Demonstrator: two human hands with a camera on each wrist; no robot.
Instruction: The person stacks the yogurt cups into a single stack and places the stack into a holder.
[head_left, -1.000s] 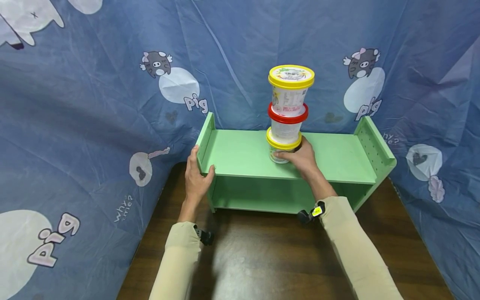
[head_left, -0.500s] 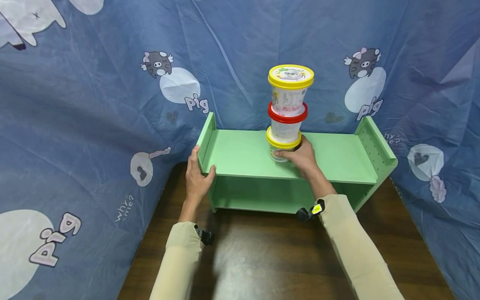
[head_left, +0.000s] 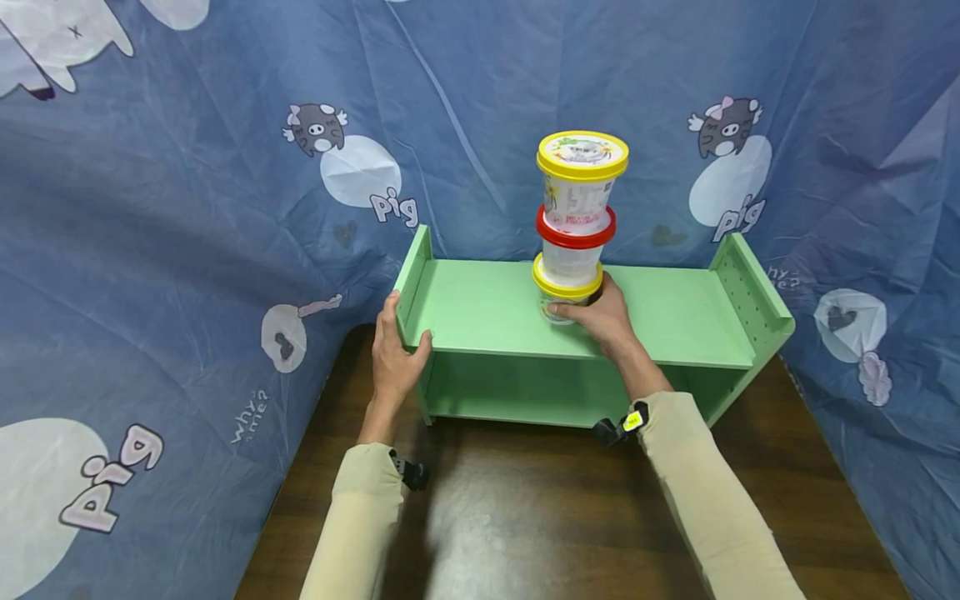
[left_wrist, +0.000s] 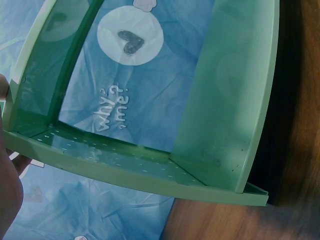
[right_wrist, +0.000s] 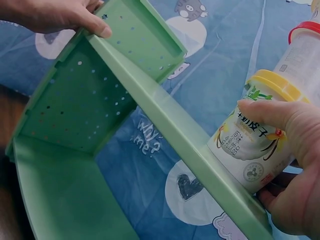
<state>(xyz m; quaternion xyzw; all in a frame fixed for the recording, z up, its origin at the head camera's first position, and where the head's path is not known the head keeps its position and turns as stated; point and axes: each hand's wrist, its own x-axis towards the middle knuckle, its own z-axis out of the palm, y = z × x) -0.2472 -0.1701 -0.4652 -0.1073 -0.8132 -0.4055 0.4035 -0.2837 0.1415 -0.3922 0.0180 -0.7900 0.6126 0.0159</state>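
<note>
On the upper board of a green shelf [head_left: 480,300] stands a stack of three lidded tubs in the head view. The bottom tub [right_wrist: 245,137] is white with a yellow lid and a vanilla flower print. Above it sits a middle tub [head_left: 572,260] with a red lid, topped by another yellow-lidded tub [head_left: 577,200]. My right hand [head_left: 606,318] grips the bottom tub, thumb across its front, other fingers mostly hidden behind. With thumb and fingers, my left hand [head_left: 393,358] holds the shelf's left side panel [head_left: 411,279] at its front corner.
The shelf's lower board [head_left: 517,392] lies under the upper one. Its right side panel [head_left: 750,292], dotted with holes, rises at the right end. A brown wooden table [head_left: 525,517] carries the shelf, and a blue cloth [head_left: 487,100] with pig prints hangs behind and around.
</note>
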